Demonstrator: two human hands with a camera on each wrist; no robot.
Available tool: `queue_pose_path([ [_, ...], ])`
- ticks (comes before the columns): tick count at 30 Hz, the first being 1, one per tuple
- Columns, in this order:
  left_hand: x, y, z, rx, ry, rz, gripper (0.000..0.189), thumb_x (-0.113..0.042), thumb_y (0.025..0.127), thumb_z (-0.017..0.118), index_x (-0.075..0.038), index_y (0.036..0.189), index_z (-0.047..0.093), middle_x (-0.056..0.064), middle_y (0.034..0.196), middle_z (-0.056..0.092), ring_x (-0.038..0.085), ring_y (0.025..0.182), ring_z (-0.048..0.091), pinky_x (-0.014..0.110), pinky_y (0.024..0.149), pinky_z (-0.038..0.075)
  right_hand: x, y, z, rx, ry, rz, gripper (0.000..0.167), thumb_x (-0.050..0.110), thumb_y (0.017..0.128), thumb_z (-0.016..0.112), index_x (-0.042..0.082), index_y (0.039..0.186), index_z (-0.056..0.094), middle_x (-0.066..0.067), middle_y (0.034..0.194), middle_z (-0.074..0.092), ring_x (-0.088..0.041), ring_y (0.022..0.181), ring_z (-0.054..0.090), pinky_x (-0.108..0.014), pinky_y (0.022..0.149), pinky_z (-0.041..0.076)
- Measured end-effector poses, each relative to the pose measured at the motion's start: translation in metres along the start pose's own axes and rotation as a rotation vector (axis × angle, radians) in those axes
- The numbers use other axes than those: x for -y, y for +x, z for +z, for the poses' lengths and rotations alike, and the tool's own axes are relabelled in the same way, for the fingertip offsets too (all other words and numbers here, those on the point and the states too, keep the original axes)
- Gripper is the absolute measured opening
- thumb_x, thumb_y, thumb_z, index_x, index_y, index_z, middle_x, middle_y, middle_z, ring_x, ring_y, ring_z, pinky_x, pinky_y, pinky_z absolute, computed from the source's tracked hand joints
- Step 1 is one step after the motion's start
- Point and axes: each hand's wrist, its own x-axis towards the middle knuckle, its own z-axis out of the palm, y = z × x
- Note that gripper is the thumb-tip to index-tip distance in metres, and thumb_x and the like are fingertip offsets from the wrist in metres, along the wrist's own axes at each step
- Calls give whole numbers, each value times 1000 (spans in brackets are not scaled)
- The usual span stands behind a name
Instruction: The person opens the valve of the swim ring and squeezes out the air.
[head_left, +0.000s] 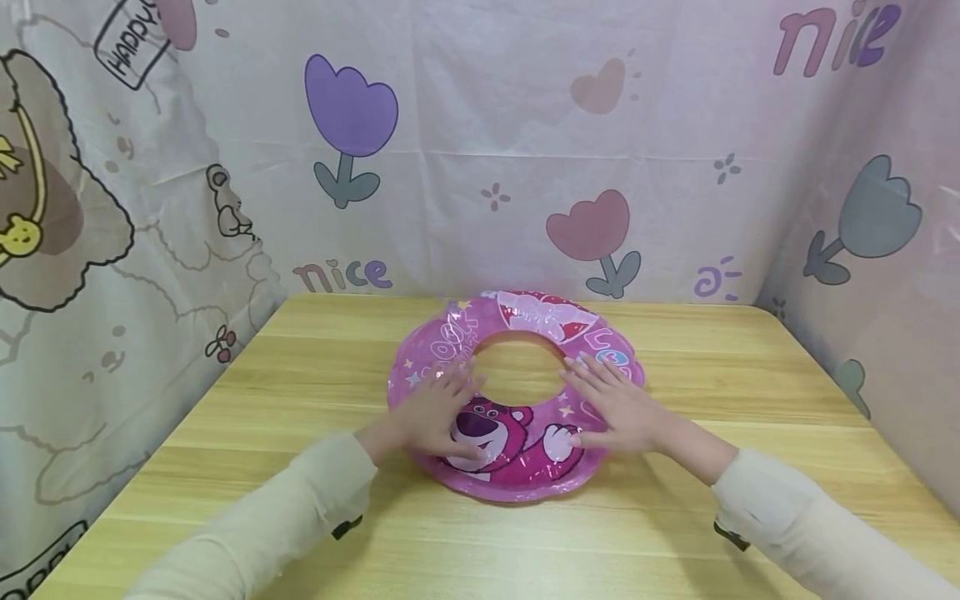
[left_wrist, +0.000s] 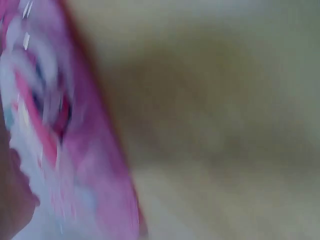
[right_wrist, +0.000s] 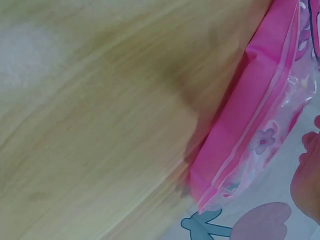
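Observation:
A pink inflatable swim ring (head_left: 517, 492), printed with a bear and lettering, lies flat on the wooden table with its hole facing up. My left hand (head_left: 438, 412) is spread over the ring's left side, thumb across the bear's face. On the opposite side my right hand (head_left: 622, 404) rests with straight fingers, thumb by the bear's white paw. In the left wrist view the ring (left_wrist: 100, 165) is blurred along the left, with part of the left hand (left_wrist: 17, 200) at the edge. The right wrist view shows the ring's pink side (right_wrist: 240, 115) and some of the right hand (right_wrist: 307, 175).
The ring lies toward the middle of the light wooden table (head_left: 300, 358). A printed cloth (head_left: 465, 100) with tulips, hearts and lettering hangs behind the table and along both sides.

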Motion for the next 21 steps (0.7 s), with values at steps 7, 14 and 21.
queue_pose_path([
  [7, -34, 11, 23, -72, -69, -31, 112, -73, 74, 53, -2, 149, 9, 20, 155, -5, 38, 143, -4, 59, 114, 5, -2, 5, 4, 38, 21, -5, 91, 58, 81, 56, 8, 148, 20, -17, 155, 16, -41, 142, 12, -56, 114, 10],
  [14, -46, 17, 35, -83, -9, -66, 112, -76, 73, 51, -2, 148, 12, 23, 155, 3, 41, 143, 4, 62, 112, 9, -2, 5, 13, 39, 39, -27, 91, 57, 81, 57, 6, 148, 21, -17, 155, 16, -41, 142, 11, -55, 115, 8],
  [21, -51, 19, 39, -50, -5, -114, 111, -77, 73, 48, -7, 150, 10, 20, 156, 2, 41, 143, 2, 65, 110, 3, -3, 6, 19, 28, 35, -38, 96, 61, 77, 59, 6, 147, 23, -16, 155, 14, -43, 141, 10, -55, 115, 7],
])
